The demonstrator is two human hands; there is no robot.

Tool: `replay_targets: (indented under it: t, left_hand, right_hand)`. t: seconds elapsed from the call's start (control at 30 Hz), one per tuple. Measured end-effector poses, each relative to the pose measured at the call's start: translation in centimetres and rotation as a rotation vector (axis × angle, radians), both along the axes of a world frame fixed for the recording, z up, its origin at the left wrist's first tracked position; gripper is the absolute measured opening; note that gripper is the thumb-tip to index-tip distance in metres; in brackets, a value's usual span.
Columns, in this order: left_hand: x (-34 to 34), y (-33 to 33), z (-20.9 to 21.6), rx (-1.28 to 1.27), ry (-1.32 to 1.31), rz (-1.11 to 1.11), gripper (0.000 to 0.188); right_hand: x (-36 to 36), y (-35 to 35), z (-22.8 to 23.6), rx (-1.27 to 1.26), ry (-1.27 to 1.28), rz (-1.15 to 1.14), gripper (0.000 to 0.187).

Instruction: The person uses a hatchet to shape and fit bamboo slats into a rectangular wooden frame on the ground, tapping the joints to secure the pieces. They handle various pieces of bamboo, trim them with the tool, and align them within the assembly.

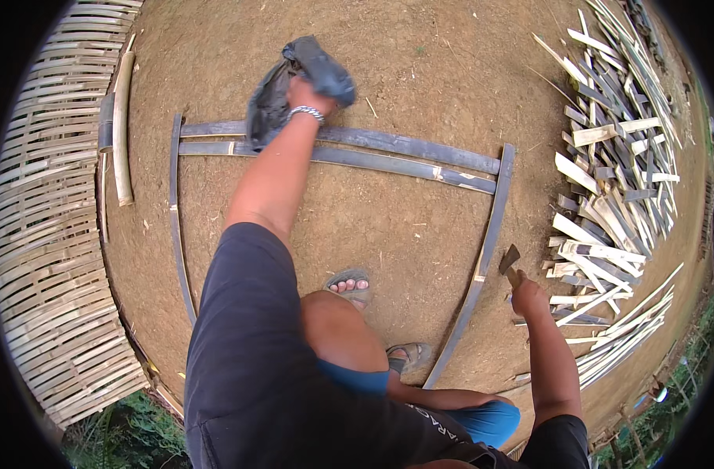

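Note:
My left hand [308, 95] reaches into a crumpled black plastic bag [324, 72] over the far side of a bamboo frame. The bag's folds and some blur hide its fingers, so what they hold does not show. At the right, my right hand [531, 297] is closed round the wooden handle of a small hatchet [511, 259] with a dark, flat head, held outside the frame's right strip [482, 266]. Two dark split-bamboo slats [404, 147] run side by side across the frame's far end, between its left strip [175, 203] and its right strip.
Split bamboo pieces [599, 203] lie heaped on the right. A woven bamboo panel [56, 234] fills the left, with a bamboo pole [123, 125] beside it. My sandalled feet [349, 285] stand on bare earth [396, 234] inside the frame.

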State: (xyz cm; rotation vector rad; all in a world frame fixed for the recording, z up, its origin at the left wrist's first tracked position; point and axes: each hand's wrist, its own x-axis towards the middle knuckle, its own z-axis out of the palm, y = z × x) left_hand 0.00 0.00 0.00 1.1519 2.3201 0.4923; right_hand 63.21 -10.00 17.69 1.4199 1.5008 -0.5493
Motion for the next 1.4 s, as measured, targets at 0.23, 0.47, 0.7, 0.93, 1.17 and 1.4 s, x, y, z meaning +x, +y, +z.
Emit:
replay_targets:
  t: [0.23, 0.47, 0.7, 0.93, 1.17, 1.4]
  left_hand:
    - [10.0, 5.5, 8.0, -0.029, 0.072, -0.054, 0.090]
    - [5.4, 2.9, 6.1, 0.214, 0.284, -0.023, 0.033]
    - [-1.2, 3.8, 5.1, 0.052, 0.407, -0.117, 0.024]
    - [-0.6, 4.1, 4.9, -0.004, 0.621, -0.196, 0.027]
    - [-0.4, 3.3, 5.0, 0.101, 0.542, -0.111, 0.028]
    - [0.8, 1.7, 9.5, 0.151, 0.525, -0.077, 0.028]
  right_hand:
    - [1.4, 0.6, 0.1, 0.050, 0.005, 0.007, 0.058]
    - [1.5, 0.2, -0.6, 0.051, 0.019, -0.028, 0.056]
    - [1.3, 0.1, -0.9, 0.029, 0.030, -0.069, 0.055]
    - [0.8, 0.1, -0.3, 0.033, 0.009, -0.116, 0.052]
    - [0.8, 0.2, 0.1, 0.034, 0.006, -0.168, 0.052]
    - [1.1, 0.3, 0.1, 0.027, 0.029, -0.175, 0.053]
